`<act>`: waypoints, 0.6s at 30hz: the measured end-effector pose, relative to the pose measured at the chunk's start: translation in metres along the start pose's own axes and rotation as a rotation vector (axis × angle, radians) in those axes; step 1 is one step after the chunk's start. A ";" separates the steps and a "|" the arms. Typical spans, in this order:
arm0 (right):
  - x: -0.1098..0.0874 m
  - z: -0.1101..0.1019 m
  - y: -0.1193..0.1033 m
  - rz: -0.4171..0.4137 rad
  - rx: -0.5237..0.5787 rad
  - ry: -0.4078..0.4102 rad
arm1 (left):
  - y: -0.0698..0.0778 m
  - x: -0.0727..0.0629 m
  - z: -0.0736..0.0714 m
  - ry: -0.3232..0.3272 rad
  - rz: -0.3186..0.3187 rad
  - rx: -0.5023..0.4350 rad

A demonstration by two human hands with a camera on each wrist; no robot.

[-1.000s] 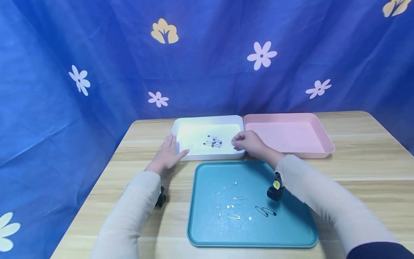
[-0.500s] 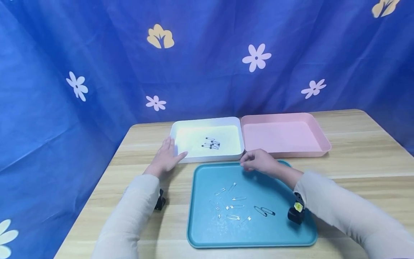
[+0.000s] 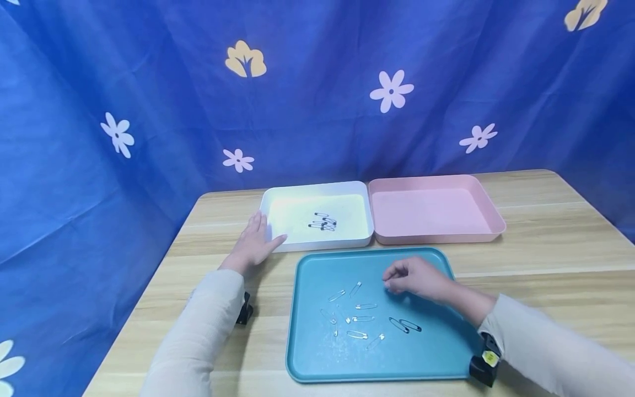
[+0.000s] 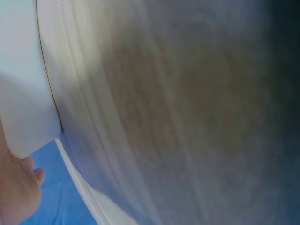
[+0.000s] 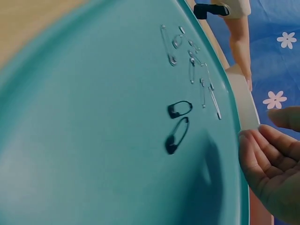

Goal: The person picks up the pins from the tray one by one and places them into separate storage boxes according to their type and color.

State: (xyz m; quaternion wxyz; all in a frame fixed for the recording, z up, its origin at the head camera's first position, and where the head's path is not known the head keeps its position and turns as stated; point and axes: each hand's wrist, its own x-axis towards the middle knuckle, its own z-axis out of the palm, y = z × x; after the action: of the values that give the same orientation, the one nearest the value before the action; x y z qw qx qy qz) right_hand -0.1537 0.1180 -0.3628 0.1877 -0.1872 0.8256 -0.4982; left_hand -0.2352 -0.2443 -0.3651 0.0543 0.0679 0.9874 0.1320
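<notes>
My left hand (image 3: 252,242) rests at the white tray's left front corner, fingers along its side and thumb stretched over the front rim. Part of this hand (image 4: 18,187) shows in the left wrist view beside the tray's pale wall. My right hand (image 3: 419,278) hovers over the back right of the teal tray (image 3: 317,361), its fingers loosely bent and holding nothing. In the right wrist view the thumb stands apart from the fingertips. Two black safety pins (image 5: 177,136) lie nearest to it on the teal tray. Several silver safety pins (image 3: 366,306) are scattered to their left.
The white tray (image 3: 288,207) carries a small heap of black safety pins (image 3: 327,224). Right beside it stands a pink tray (image 3: 429,207). Both sit behind the teal tray on a wooden table (image 3: 536,231), with a blue flowered cloth (image 3: 307,121) hanging at the back.
My right hand has drawn back from over the white tray's right side, toward me and to the right, over the teal tray. My left hand has stayed at the white tray.
</notes>
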 end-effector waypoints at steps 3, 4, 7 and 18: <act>-0.009 0.000 0.005 -0.013 0.011 -0.006 | 0.000 0.000 0.000 0.003 0.005 0.001; -0.012 -0.001 0.007 -0.014 0.012 -0.009 | -0.001 0.000 0.000 0.003 0.005 0.002; -0.020 -0.001 0.011 -0.010 0.006 -0.021 | -0.002 0.000 0.001 0.006 0.008 0.004; -0.039 0.003 0.023 -0.017 -0.039 -0.038 | -0.002 0.001 0.001 -0.002 0.010 0.002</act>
State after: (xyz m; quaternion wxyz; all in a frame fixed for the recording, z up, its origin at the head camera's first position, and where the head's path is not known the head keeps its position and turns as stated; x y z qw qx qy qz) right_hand -0.1218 0.1454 -0.3797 0.1956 -0.2072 0.8297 -0.4800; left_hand -0.2362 -0.2457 -0.3667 0.0544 0.0730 0.9872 0.1311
